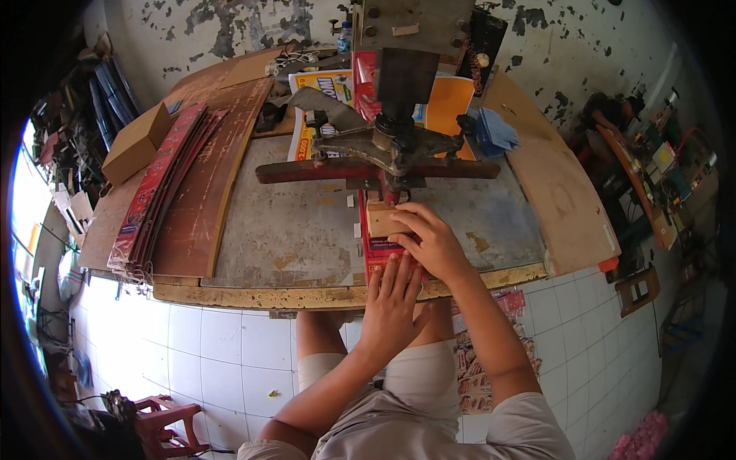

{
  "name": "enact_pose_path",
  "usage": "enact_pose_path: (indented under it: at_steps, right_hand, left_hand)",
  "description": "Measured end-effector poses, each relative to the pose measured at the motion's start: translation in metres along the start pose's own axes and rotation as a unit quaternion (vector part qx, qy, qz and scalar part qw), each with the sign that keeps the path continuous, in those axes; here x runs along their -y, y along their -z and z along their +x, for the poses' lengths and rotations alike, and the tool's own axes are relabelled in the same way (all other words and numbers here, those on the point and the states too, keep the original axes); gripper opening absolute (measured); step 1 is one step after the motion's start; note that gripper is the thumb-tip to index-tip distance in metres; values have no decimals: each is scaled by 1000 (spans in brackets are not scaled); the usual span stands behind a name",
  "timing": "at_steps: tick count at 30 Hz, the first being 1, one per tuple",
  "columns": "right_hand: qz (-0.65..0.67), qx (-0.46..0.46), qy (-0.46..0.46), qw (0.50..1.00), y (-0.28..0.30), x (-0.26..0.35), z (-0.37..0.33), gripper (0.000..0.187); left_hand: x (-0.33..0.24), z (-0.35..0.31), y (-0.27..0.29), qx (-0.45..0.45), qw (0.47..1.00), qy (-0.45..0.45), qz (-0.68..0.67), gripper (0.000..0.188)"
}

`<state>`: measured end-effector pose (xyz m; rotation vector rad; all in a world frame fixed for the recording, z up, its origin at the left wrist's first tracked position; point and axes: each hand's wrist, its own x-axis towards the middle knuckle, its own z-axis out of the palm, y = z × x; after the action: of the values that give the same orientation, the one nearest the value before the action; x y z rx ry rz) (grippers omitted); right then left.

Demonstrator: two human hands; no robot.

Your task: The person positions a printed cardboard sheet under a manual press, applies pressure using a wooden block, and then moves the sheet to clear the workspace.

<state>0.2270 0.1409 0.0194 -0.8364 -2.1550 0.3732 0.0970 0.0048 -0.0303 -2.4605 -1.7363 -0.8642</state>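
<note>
A pale wooden block (381, 223) lies on a narrow red printed plastic strip (369, 264), just under the red middle part of a metal press (395, 149) with a wide crossbar. My right hand (438, 244) grips the block's right side, fingers on its top and thumb at its near right edge. Below it, my left hand (393, 303) rests with fingers stretched flat over the strip's near end, at the table's front edge. Two small white pieces sit just left of the strip. Whether the strip is one layer or several, I cannot tell.
Long red printed stacks (157, 192) and a brown cardboard box (136, 143) lie on the left side. Behind the press are yellow printed sheets (448, 107) and a blue folded bundle (497, 132). A red stool (170, 423) stands lower left; another person (609, 113) is far right.
</note>
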Motion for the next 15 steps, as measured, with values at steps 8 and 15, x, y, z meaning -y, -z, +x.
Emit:
enact_pose_path:
  at_steps: [8, 15]
  right_hand:
    - [-15, -25, 15, 999, 2, -3, 0, 43]
    - [-18, -25, -24, 999, 9, -7, -9, 46]
  left_hand:
    - [-1, 0, 3, 12, 1000, -2, 9, 82]
    - [-1, 3, 10, 10, 999, 3, -33, 81]
